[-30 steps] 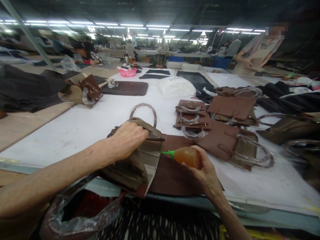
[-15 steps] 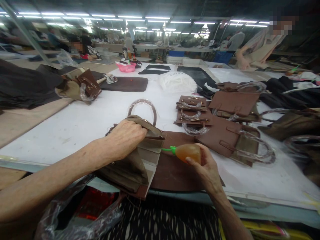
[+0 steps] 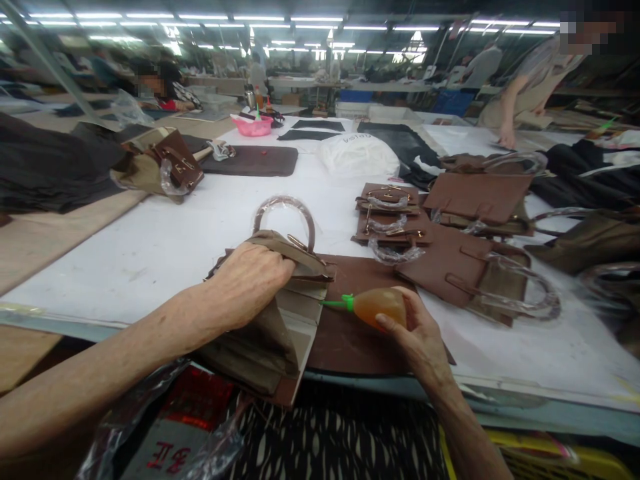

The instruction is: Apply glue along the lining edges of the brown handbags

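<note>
- Head view: our left hand (image 3: 253,277) lies palm down on a khaki bag (image 3: 270,320), fingers curled over and pressing its folded top edge, just below the wrapped round handle (image 3: 285,213).
- Head view: the bag lies on its side at the near edge of the white table (image 3: 150,247), its lower end hanging past the rim toward our lap, its right edge resting on a dark brown mat (image 3: 360,327).
- Head view: our right hand (image 3: 417,337) is closed round an amber squeeze bottle (image 3: 383,307), thumb across its near side; the green nozzle (image 3: 335,304) points left and its tip sits at the pale inner panel of the bag.
- Head view: to the right of the bottle lie more brown bags (image 3: 450,270) with plastic-wrapped handles, and beyond them a stack of brown flaps (image 3: 387,217) with gold fittings.
- Head view: farther back sit a white pouch (image 3: 357,157), a second dark mat (image 3: 255,161) and a pink bowl (image 3: 251,125); another bag (image 3: 163,167) lies at the far left of the table.
- Head view: at the upper right a standing person (image 3: 530,80) leans with a hand on the table; a seated person (image 3: 160,90) is at a bench at the upper left.
- Head view: a crumpled plastic bag (image 3: 165,433) with red print lies in our lap below the table edge.
</note>
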